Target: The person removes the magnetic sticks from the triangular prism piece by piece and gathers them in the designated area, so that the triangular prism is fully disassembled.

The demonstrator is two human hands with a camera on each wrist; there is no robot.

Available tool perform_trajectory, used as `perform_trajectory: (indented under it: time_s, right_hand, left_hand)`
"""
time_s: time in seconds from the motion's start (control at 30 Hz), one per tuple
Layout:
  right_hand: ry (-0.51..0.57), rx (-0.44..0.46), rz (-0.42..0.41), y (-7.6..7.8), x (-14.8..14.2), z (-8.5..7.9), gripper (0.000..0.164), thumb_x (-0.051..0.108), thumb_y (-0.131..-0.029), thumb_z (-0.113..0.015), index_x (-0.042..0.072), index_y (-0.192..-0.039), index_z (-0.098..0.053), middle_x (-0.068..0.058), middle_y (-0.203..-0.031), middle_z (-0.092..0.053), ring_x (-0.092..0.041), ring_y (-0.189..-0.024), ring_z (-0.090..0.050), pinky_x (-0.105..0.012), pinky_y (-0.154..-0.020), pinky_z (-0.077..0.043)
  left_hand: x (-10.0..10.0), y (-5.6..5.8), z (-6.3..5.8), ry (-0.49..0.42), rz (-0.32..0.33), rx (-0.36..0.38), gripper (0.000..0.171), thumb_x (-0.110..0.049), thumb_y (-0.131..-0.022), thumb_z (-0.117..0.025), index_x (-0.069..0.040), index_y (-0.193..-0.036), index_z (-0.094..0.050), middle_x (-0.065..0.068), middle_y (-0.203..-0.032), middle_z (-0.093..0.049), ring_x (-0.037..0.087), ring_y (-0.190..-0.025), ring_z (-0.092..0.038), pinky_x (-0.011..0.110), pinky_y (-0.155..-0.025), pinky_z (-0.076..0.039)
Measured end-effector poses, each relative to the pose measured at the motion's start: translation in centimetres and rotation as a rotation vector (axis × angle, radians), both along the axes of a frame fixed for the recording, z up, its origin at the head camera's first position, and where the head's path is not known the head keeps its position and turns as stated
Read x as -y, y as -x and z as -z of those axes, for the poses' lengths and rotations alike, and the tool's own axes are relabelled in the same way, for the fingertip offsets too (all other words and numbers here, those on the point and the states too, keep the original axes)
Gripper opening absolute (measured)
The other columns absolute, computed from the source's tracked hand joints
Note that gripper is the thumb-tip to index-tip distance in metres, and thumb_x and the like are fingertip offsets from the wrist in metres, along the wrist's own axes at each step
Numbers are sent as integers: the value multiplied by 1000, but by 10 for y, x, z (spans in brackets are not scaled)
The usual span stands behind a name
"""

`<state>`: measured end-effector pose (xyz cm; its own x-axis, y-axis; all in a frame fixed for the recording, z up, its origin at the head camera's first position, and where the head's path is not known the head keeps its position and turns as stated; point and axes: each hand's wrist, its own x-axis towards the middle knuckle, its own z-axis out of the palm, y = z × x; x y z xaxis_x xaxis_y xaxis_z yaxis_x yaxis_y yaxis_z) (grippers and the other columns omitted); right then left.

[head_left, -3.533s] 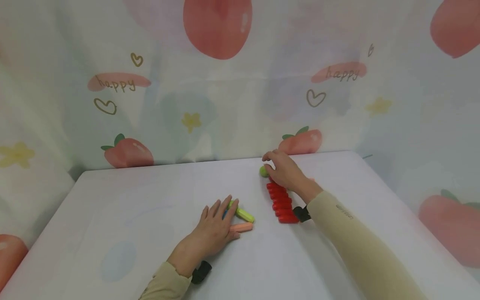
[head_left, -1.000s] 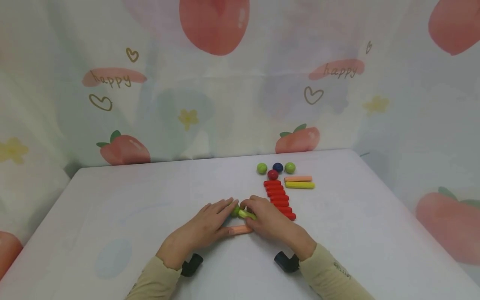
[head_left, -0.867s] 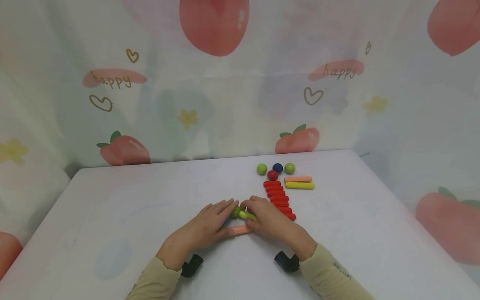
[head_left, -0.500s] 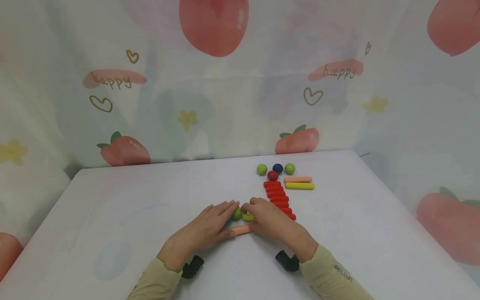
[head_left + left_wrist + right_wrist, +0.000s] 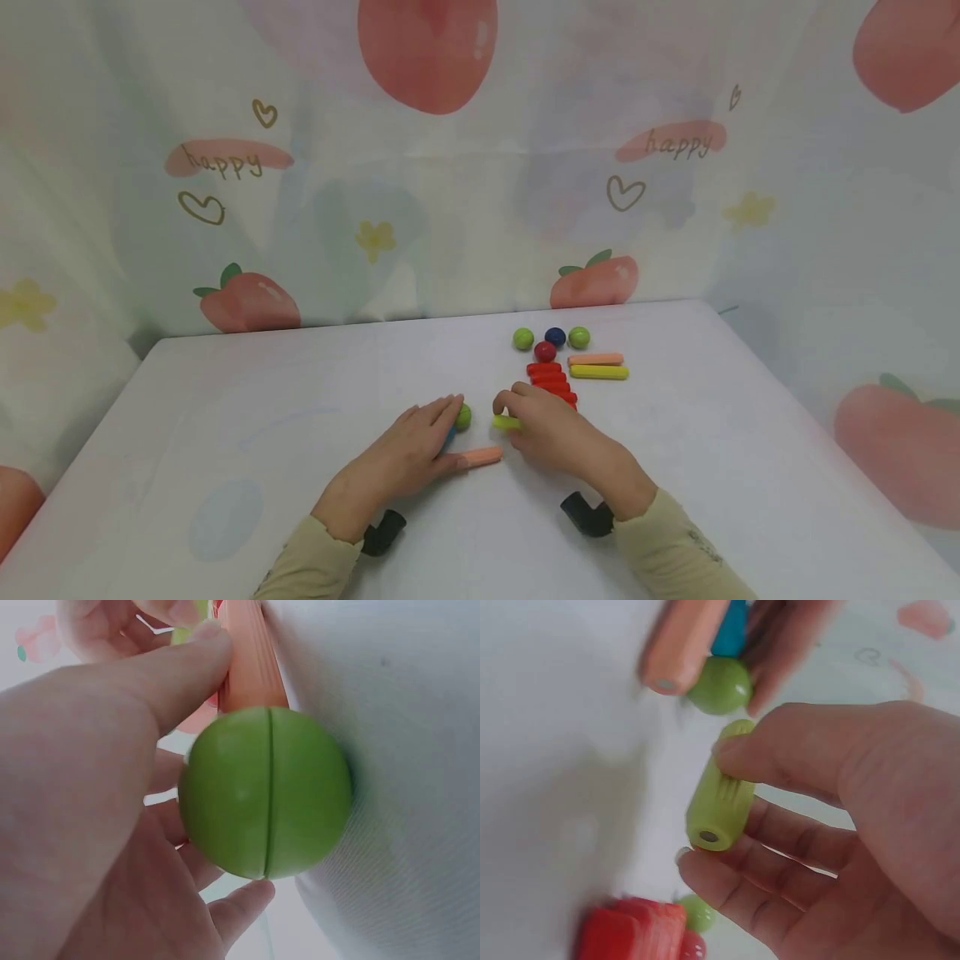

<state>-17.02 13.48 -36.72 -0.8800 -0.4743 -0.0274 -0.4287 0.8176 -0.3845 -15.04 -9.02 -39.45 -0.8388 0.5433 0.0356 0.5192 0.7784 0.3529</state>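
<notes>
My right hand [image 5: 551, 425] pinches a short yellow-green rod [image 5: 724, 791] between thumb and fingers; a grey round inset shows in its end. Beside it, my left hand [image 5: 405, 450] lies with extended fingers over several pieces. Its thumb rests along an orange rod [image 5: 480, 456]. A green ball [image 5: 463, 417] sits at its fingertips, and a blue piece [image 5: 730, 630] shows partly beneath the hand. Close under the left palm, a grooved green ball [image 5: 266, 793] stands at the near end of the orange rod. What else the palm covers is hidden.
A row of red rods [image 5: 551, 379] lies beyond the right hand, partly hidden by it. Farther back are a red ball [image 5: 545, 352], a blue ball [image 5: 555, 337] and two green balls [image 5: 579, 337]. Another orange rod [image 5: 596, 359] and a yellow rod [image 5: 600, 372] lie nearby.
The right hand came back from the far balls to the left hand's pieces, then drew the yellow-green rod rightward, away from the green ball. The left hand shifted slightly left.
</notes>
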Motion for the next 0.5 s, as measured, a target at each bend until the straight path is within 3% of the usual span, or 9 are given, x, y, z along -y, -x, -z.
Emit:
perform_trajectory:
  time_s: [0.2,0.5]
  right_hand:
    - [23,19,9,2,-14,-9,25,6,-87,-72,17,-108,-65,3,-98,-63,-12,-92,-58,-31,-83,-56]
    - [21,77,-6,3,-33,-21,25,2,-87,-70,13,-109,-66,3,-94,-64,-13,-90,-57,-32,-84,-55]
  left_hand:
    - [0,1,-2,0,-17,23,80,-46,-93,-64,-3,-153,-33,14,-154,-43,31,-139,-46,46,-114,-40]
    - [3,4,-12,35,-65,209,75,-40,-90,-71,-20,-154,-36,4,-161,-32,27,-145,-38,48,-113,-40]
